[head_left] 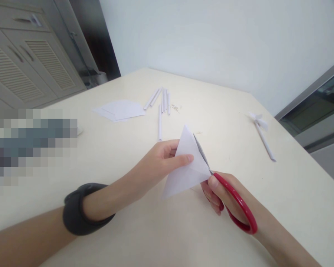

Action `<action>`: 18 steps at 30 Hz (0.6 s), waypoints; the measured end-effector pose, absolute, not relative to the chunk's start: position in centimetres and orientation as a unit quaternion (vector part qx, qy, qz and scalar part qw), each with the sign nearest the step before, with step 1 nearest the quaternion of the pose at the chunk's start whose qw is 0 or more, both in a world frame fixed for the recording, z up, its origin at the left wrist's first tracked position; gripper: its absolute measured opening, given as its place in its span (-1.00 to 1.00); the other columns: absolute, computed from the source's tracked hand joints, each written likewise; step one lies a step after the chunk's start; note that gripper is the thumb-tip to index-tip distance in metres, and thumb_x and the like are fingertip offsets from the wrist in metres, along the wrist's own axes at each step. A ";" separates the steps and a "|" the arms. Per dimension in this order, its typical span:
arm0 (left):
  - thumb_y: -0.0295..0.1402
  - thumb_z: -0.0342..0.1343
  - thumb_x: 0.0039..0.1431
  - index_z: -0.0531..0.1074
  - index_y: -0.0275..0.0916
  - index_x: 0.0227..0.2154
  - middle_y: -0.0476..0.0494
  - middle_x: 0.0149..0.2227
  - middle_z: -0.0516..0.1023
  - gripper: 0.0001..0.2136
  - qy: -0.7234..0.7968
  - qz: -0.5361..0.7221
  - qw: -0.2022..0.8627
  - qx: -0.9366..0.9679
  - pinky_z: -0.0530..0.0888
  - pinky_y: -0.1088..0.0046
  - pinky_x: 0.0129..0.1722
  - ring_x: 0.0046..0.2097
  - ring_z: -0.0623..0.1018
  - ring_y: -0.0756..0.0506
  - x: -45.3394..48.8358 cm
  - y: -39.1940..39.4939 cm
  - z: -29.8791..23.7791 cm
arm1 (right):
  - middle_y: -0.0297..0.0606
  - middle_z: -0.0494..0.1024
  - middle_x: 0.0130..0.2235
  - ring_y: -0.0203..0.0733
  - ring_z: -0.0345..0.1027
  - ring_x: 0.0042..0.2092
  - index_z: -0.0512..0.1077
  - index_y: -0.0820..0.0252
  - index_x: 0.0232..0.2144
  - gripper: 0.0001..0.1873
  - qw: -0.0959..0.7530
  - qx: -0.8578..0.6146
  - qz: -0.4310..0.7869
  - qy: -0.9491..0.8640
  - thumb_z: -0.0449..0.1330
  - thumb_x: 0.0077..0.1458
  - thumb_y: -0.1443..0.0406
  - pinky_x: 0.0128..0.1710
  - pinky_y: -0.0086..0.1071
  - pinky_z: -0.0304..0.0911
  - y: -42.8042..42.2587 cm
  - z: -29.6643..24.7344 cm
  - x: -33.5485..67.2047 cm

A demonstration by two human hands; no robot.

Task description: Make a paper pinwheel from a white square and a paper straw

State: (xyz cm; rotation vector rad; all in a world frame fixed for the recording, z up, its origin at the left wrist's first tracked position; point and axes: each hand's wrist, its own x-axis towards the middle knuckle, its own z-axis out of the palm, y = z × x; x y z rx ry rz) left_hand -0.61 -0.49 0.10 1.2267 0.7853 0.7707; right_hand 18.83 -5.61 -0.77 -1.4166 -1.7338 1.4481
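Between thumb and fingers, my left hand (169, 157) grips a sheet of white paper (185, 174), which shows a pointed, roughly triangular outline. My right hand (219, 189) is closed on a pair of scissors (236, 200) with red handles. The blades lie at the paper's right edge, near its right corner, and point up and away from me. Part of the blades is hidden by the paper, so I cannot tell how far they reach. The fingers of my left hand behind the paper are partly hidden. A dark band (85, 209) circles my left wrist.
Beyond my hands lie several rolled paper tubes (164, 100) and one nearer tube (160, 124). Small thin brownish bits (175, 108) sit beside them. Flat white sheets (122, 110) are at left. A paper pinwheel (263, 137) on a tube lies right. A wall (211, 40) borders the table (122, 237).
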 end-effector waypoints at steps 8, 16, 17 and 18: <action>-0.38 0.10 0.12 0.48 -0.16 -0.14 -0.10 -0.17 0.58 -0.77 0.352 0.341 0.681 0.544 0.46 0.35 -0.23 -0.16 0.55 -0.17 -0.6 -0.5 -0.1 | -0.43 0.20 -0.66 -0.35 0.09 -0.59 0.11 0.16 -0.64 -0.50 0.225 -0.518 0.529 -0.633 -0.10 0.18 -0.04 -0.50 -0.43 0.06 -5.5 -0.8 18.7; -0.41 0.09 0.12 0.48 -0.18 -0.14 -0.09 -0.18 0.58 -0.77 0.346 0.340 0.680 0.550 0.46 0.34 -0.21 -0.15 0.55 -0.17 -0.6 -0.3 0.0 | -0.44 0.23 -0.67 -0.37 0.12 -0.61 0.13 0.17 -0.64 -0.49 0.209 -0.517 0.549 -0.622 -0.12 0.19 -0.04 -0.54 -0.45 0.05 -5.6 -0.8 18.9; -0.41 0.09 0.12 0.48 -0.18 -0.15 -0.09 -0.18 0.58 -0.77 0.347 0.340 0.679 0.551 0.46 0.34 -0.20 -0.15 0.55 -0.17 -0.6 -0.3 0.0 | -0.44 0.23 -0.67 -0.37 0.12 -0.61 0.12 0.17 -0.64 -0.49 0.209 -0.517 0.550 -0.622 -0.11 0.19 -0.03 -0.55 -0.45 0.05 -5.6 -0.8 18.9; -0.41 0.09 0.12 0.48 -0.18 -0.15 -0.09 -0.18 0.58 -0.77 0.347 0.339 0.678 0.553 0.46 0.34 -0.20 -0.15 0.55 -0.17 -0.6 -0.3 0.0 | -0.44 0.23 -0.67 -0.37 0.12 -0.61 0.12 0.17 -0.64 -0.49 0.208 -0.516 0.551 -0.622 -0.11 0.19 -0.03 -0.55 -0.45 0.05 -5.6 -0.8 18.9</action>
